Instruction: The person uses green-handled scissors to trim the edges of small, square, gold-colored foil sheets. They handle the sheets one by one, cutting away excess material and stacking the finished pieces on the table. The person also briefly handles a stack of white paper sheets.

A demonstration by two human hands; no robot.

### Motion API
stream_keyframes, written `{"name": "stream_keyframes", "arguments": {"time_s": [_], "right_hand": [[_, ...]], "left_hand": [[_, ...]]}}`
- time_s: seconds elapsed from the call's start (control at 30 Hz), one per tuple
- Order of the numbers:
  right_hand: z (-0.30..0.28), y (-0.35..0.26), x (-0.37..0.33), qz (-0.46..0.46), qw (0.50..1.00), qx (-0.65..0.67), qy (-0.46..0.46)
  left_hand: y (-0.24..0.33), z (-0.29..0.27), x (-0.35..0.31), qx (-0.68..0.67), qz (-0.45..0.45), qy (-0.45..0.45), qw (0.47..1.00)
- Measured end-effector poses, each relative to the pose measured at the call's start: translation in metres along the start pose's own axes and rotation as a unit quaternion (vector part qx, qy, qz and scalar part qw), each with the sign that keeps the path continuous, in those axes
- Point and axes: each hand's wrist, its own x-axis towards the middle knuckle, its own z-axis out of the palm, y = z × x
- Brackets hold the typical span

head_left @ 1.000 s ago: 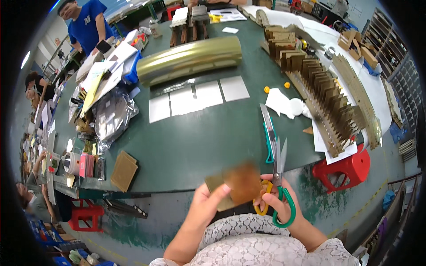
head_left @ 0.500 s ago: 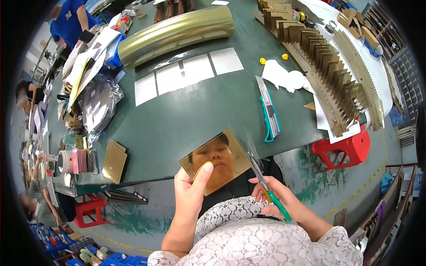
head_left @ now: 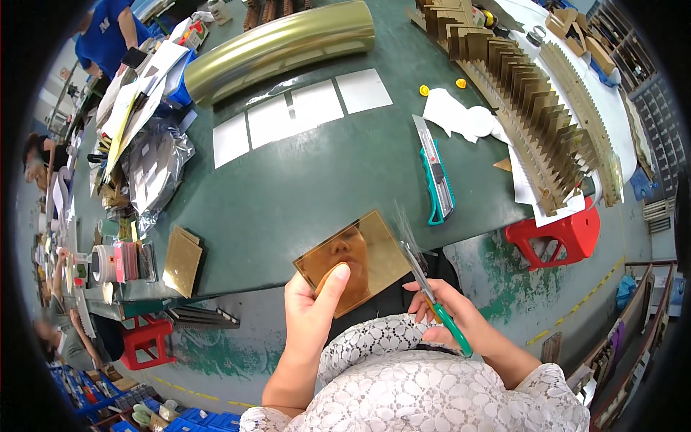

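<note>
My left hand (head_left: 314, 309) grips a gold, mirror-like rectangular plate (head_left: 381, 263) by its lower left corner, thumb on top of the shiny face. The plate is tilted over the table's front edge. In my right hand (head_left: 453, 309) is a pair of green-handled scissors (head_left: 452, 327), with the blades pointing up beside the plate's right edge. A thin clear strip (head_left: 405, 229) shows at the blade tips; whether the blades touch it or the plate, I cannot tell. The fingers of my left hand under the plate are hidden.
On the green table (head_left: 288, 194) lie a teal utility knife (head_left: 437, 176), white sheets (head_left: 317, 101), a large gold film roll (head_left: 281, 50) and gold plates (head_left: 183, 261). A toothed rack of plates (head_left: 518, 93) stands right. Red stools (head_left: 554, 234) sit by the table; a person in blue (head_left: 108, 36) is far left.
The view has shifted slightly, so the table things sit a little higher and further left. Both hands keep their holds, with the plate and scissors almost unmoved.
</note>
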Motion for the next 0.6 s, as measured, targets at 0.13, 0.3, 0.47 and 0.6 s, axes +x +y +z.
{"name": "stream_keyframes", "arguments": {"time_s": [0.13, 0.3, 0.47, 0.6], "right_hand": [[-0.0006, 0.0018, -0.0003, 0.011, 1.0, 0.011, -0.009], [-0.0004, 0.0008, -0.0005, 0.017, 1.0, 0.01, -0.004], [0.0005, 0.0018, 0.0003, 0.0, 1.0, 0.0, 0.011], [0.0001, 0.0027, 0.0, -0.006, 1.0, -0.007, 0.017]], "left_hand": [[-0.0015, -0.0004, -0.0005, 0.005, 0.006, -0.001, 1.0], [-0.0021, 0.002, -0.001, 0.007, 0.002, 0.005, 1.0], [-0.0044, 0.0022, -0.0015, 0.007, -0.002, 0.006, 1.0], [-0.0067, 0.0015, -0.0014, 0.008, -0.007, 0.002, 1.0]]}}
